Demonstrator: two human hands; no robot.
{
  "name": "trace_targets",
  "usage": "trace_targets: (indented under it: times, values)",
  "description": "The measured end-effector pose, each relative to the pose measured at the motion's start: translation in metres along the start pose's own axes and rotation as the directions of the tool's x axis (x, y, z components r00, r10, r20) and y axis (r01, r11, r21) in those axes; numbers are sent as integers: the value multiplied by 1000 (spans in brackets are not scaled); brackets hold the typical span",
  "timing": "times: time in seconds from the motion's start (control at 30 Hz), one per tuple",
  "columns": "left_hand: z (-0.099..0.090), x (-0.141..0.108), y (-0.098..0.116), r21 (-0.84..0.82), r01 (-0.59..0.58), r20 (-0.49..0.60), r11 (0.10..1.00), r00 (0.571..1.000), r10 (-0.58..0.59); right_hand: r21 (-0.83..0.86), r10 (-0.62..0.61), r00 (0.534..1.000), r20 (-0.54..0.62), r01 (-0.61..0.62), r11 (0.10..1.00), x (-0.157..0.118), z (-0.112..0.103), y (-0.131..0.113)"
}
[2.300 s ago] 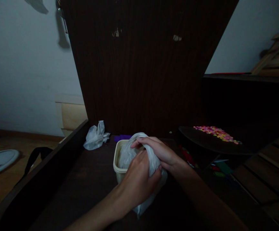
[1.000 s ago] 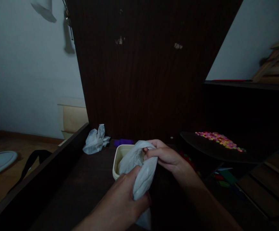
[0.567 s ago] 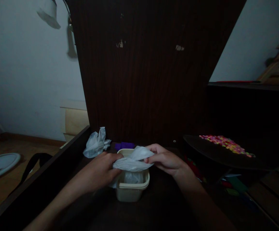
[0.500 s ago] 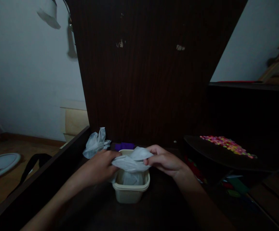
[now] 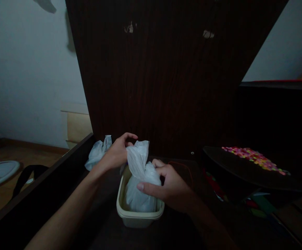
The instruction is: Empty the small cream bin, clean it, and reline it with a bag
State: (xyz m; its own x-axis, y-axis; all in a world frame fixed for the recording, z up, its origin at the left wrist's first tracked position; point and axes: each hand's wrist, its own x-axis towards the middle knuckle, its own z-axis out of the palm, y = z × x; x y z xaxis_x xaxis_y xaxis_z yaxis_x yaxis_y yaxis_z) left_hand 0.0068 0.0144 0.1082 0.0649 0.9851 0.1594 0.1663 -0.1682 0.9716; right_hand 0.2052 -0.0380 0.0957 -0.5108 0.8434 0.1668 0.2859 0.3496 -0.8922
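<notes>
A knotted white plastic bag (image 5: 141, 194) with something bulky inside sits in a cream rectangular tub (image 5: 140, 215) on the dark surface. Its twisted top stands up above the rim. My right hand (image 5: 166, 184) grips the bag's right side, thumb across the front and fingers behind. Beside the bag's upright top is my left hand (image 5: 119, 151), its fingers apart and the index finger stretched out. The left thumb is hidden. Behind the left wrist lies a second white plastic bag (image 5: 96, 152).
A tall dark wooden panel (image 5: 161, 86) rises behind the tub. At left runs a raised dark edge (image 5: 49, 184); beyond it a white oval lid-like object (image 5: 1, 173) lies on the floor. Colourful small pieces (image 5: 255, 158) lie on a dark shelf (image 5: 226, 161) at right.
Both hands held the bag's gathered top; now the top stands upright, the left hand has lifted up and left, and the right hand has moved down onto the bag's side. The view has shifted slightly.
</notes>
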Motion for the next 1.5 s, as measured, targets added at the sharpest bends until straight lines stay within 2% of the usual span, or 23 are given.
trace_targets:
  times: [0.1,0.2,0.33,0.4,0.47,0.53,0.57,0.6,0.63,0.67,0.7,0.73,0.8,0.83,0.87,0.93,1.03,1.2,1.3,1.43,1.5]
  values:
    - [4,0,-3,-274,71,84,959,995,-50,-44,-11,996,-94,7,999,2,6,3]
    - [-4,-7,0,-439,76,185,895,983,7,17,-27,992,-123,30,999,4,6,9]
    - [-24,-13,8,-472,64,312,879,945,98,62,-35,983,-181,47,997,7,4,17]
    - [-30,-13,10,-419,-15,314,908,936,161,98,-31,978,-208,52,994,8,3,18]
    - [-30,-11,10,-289,-189,212,938,943,255,119,-20,973,-228,48,992,9,3,17]
    - [-24,-11,9,-51,-383,-11,922,924,383,134,4,970,-241,30,991,9,4,16]
    - [-20,-12,8,108,-440,-149,891,879,453,145,17,968,-249,20,989,10,4,15]
    - [-14,-14,8,270,-454,-277,849,808,520,159,28,967,-255,13,987,10,4,15]
    - [-9,-17,9,414,-421,-369,807,733,571,173,35,964,-262,11,985,10,5,14]
    - [-3,-20,9,512,-365,-421,778,682,597,182,39,962,-270,11,983,10,5,15]
    - [2,-24,10,562,-323,-425,762,677,601,183,39,960,-279,14,983,11,6,15]
    - [7,-27,11,561,-305,-368,770,741,562,178,35,958,-285,17,984,11,7,15]
    - [13,-31,13,426,-297,-148,855,909,389,158,17,955,-295,31,987,12,7,17]
    - [15,-31,13,316,-275,-14,908,956,294,143,2,955,-298,43,989,12,8,17]
    - [17,-30,12,198,-239,99,951,970,223,126,-14,954,-300,55,990,12,7,18]
    - [17,-26,9,-20,-155,234,988,960,155,90,-45,954,-296,74,993,13,7,19]
    - [17,-20,2,-238,-55,289,970,949,125,39,-61,959,-278,75,996,13,6,19]
    - [25,-17,-7,-286,26,326,958,943,71,-6,-56,970,-235,56,998,10,7,17]
    - [33,-15,-10,-320,0,263,948,961,89,-85,-83,972,-219,66,994,8,7,17]
    - [40,-12,-16,-436,-48,76,899,993,90,-165,-163,966,-199,131,977,6,4,17]
    - [42,-11,-19,-463,-72,33,884,995,98,-177,-176,972,-158,147,973,5,1,17]
